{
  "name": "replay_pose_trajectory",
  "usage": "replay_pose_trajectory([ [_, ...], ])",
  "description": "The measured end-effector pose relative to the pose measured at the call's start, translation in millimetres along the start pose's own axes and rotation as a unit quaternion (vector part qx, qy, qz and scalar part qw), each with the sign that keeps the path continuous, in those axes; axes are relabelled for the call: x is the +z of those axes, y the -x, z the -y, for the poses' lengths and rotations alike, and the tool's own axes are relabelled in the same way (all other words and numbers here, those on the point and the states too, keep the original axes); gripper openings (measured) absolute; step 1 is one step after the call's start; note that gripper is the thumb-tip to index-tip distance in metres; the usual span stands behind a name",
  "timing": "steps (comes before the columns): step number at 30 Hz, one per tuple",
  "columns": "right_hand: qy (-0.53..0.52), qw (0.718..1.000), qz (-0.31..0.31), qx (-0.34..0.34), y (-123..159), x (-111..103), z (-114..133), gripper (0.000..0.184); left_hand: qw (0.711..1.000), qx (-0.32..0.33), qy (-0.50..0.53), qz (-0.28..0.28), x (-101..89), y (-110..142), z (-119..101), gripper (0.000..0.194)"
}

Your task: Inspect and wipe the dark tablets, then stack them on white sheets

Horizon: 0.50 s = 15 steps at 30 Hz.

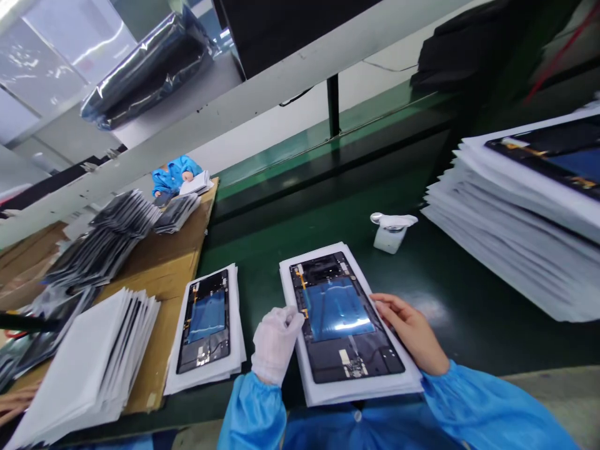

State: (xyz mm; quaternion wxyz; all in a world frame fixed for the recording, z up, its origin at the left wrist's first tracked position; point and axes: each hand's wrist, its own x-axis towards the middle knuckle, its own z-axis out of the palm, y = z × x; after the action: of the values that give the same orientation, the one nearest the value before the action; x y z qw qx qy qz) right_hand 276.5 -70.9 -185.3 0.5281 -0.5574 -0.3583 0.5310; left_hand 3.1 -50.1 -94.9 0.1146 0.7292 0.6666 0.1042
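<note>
Two hands rest open on the flat panel (344, 319): gloved left hand (275, 340), bare right hand (412, 331). Thin, stiff, breakable; hold its edges.

Head camera looks down, near the green bench (450, 294), seemingly tilted.
</note>
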Motion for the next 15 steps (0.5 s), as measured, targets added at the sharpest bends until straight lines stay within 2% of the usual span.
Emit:
replay_pose_trajectory([
  [3, 0.003, 1.000, 0.002, -0.008, -1, 1, 0, 0.059, 1.000, -0.020, -0.011, 0.002, 11.2, 2, -19, 0.024],
  [8, -0.003, 1.000, 0.012, -0.011, -3, -1, 0, 0.059, 0.999, -0.035, 0.004, -0.019, 8.8, 11, -24, 0.034],
  [11, -0.008, 1.000, 0.018, -0.009, -3, -3, 1, 0.059, 0.991, -0.083, 0.107, 0.020, 4.2, 9, -26, 0.039],
  [13, -0.011, 1.000, 0.019, -0.008, -2, -5, 2, 0.059, 0.972, -0.124, 0.194, 0.053, 1.6, 4, -25, 0.044],
  [15, -0.014, 1.000, 0.017, -0.011, -3, -6, 3, 0.060, 0.953, -0.136, 0.258, 0.077, 0.8, -2, -24, 0.049],
])
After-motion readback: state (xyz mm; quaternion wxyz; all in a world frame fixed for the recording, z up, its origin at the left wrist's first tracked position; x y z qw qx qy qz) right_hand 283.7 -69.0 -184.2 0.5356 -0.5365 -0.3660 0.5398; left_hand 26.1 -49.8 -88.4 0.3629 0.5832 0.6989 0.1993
